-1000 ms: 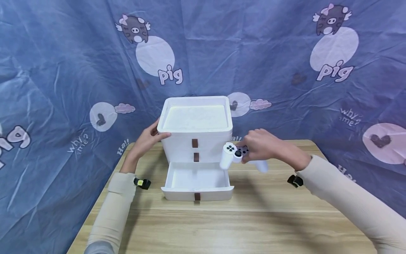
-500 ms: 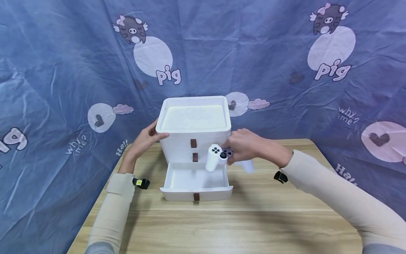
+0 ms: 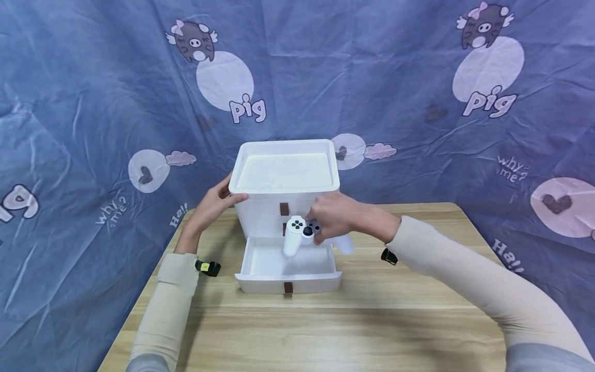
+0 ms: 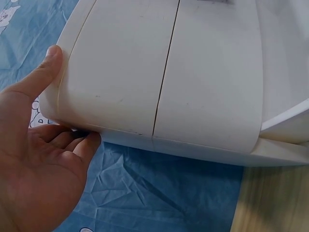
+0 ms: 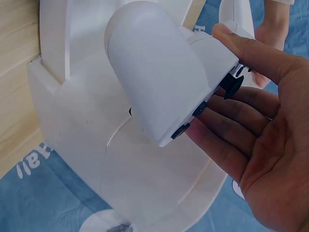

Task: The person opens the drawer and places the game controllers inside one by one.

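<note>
A white game controller (image 3: 293,241) hangs above the pulled-out bottom drawer (image 3: 265,285) of a white drawer cabinet (image 3: 257,219). My right hand (image 3: 335,214) pinches it by its middle, thumb on one side and fingers on the other; one handle of the controller (image 5: 149,67) fills much of the right wrist view. At the cabinet's upper left corner, my left hand (image 3: 213,209) grips the body, its thumb on the front edge and its fingers round the side, as the left wrist view shows on the cabinet (image 4: 116,77). The two upper drawers are closed, with brown pull tabs.
The cabinet stands toward the back of a wooden table (image 3: 297,336). Its top is a shallow rimmed tray (image 3: 285,173). Behind hangs a blue cloth (image 3: 307,72) with pig prints, closing off the back and both sides.
My right hand has carried the controller leftward, from the cabinet's right edge to over the open drawer. The left hand keeps its place on the corner.
</note>
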{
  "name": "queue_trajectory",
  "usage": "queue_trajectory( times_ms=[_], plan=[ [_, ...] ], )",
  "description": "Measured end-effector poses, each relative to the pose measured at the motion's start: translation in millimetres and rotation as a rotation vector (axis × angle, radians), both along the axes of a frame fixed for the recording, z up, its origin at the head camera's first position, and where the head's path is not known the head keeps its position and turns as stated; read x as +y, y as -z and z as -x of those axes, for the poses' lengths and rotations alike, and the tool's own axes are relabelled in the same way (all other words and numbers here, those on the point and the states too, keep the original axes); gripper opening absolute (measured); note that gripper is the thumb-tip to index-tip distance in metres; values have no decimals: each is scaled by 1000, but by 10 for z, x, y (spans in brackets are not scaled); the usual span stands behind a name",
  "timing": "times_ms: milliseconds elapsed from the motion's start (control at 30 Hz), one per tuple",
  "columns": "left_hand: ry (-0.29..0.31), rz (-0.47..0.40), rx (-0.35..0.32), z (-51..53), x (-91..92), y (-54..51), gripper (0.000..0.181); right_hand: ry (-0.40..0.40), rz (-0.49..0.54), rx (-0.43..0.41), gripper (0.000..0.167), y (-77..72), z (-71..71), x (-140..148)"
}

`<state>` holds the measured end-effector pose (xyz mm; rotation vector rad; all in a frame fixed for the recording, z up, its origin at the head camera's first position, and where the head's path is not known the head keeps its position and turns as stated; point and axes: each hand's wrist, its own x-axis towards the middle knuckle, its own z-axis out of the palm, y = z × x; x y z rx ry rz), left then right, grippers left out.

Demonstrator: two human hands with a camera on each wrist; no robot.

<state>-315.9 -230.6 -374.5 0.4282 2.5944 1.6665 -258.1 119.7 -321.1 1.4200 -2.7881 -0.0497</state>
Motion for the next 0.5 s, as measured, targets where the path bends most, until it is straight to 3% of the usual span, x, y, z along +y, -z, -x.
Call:
queue_trajectory(
  times_ms=[333, 500],
  plan=[
    [2, 5, 9, -8, 24, -14, 92, 10, -81, 13, 39, 146, 70, -275],
    [11, -7, 1, -24, 27, -32, 91, 34, -100, -19, 44, 228, 103, -375]
  ],
)
